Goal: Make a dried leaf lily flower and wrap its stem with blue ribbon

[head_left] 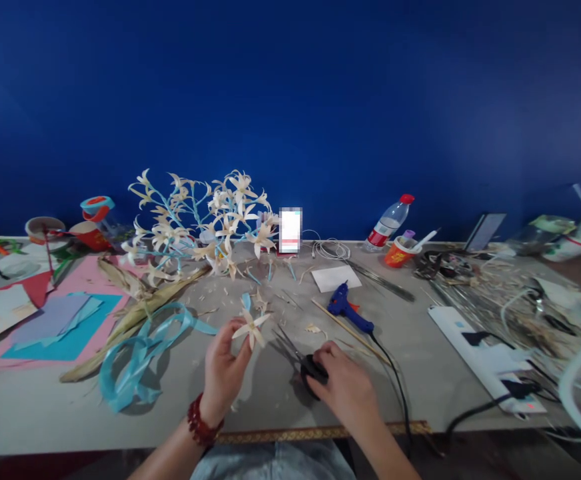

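Between the fingers of my left hand (226, 365) is a cream artificial flower (252, 329) with narrow, pointed petals spread outward. A beaded red bracelet (201, 421) circles that wrist. My right hand (345, 383) is closed around the black handles of a pair of scissors (290, 347), whose blades point up and left toward the flower. The blades and petals look apart. Left of my left hand lies a loose coil of light-blue ribbon (125, 373). A blue glue gun (346, 308) rests on the table beyond my right hand.
Several cream flowers on blue stems (195, 220) stand at the back. Dried husks (120, 340) and coloured paper sheets (65, 333) lie left. A thin stick (333, 317), a white power strip (475, 357) with cables, and a bottle (389, 223) are to the right.
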`<state>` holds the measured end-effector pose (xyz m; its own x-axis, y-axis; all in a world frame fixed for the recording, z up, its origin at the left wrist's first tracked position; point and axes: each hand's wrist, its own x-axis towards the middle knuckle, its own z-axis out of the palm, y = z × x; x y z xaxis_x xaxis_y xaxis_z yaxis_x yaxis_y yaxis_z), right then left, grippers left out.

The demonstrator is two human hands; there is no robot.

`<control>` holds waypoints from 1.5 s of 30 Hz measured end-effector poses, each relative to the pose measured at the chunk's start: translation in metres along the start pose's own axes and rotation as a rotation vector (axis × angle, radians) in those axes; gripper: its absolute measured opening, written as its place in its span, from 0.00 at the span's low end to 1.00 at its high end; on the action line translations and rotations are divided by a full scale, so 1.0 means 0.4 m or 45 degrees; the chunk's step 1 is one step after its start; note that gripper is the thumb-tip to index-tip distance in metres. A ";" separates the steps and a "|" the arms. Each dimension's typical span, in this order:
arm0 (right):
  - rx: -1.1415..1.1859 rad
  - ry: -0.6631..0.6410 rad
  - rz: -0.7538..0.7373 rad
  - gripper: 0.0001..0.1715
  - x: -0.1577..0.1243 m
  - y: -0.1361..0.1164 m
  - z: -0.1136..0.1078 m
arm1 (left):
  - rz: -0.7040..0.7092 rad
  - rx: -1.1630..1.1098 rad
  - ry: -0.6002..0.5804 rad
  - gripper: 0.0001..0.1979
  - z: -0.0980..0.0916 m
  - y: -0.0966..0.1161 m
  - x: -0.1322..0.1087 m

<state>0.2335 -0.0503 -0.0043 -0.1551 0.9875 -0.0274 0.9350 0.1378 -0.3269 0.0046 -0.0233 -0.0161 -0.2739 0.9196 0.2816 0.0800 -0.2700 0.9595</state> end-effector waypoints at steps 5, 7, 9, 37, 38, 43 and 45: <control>0.128 -0.169 -0.036 0.13 0.028 0.008 -0.011 | 0.162 0.201 -0.078 0.04 -0.014 0.032 0.023; 0.235 -0.192 -0.064 0.16 0.037 0.014 -0.025 | 0.204 0.268 -0.109 0.03 -0.016 0.048 0.034; 0.330 -0.158 -0.082 0.18 0.048 0.017 -0.041 | 0.200 0.290 -0.120 0.03 -0.014 0.058 0.041; 1.984 0.040 0.084 0.22 0.189 -0.172 0.016 | 0.167 0.159 -0.204 0.03 0.039 0.096 0.096; 1.989 0.039 0.088 0.22 0.189 -0.172 0.017 | 0.164 0.164 -0.213 0.03 0.042 0.095 0.096; 1.996 0.038 0.128 0.21 0.187 -0.167 0.012 | 0.081 0.110 -0.194 0.06 0.030 0.087 0.084; 1.997 0.023 0.136 0.21 0.185 -0.166 0.010 | 0.039 0.107 -0.181 0.08 0.021 0.087 0.081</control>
<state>0.1586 0.0135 0.0115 -0.0981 0.9895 -0.1061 -0.3111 -0.1318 -0.9412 0.0066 -0.0003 0.0265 -0.1324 0.9440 0.3021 0.1680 -0.2790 0.9455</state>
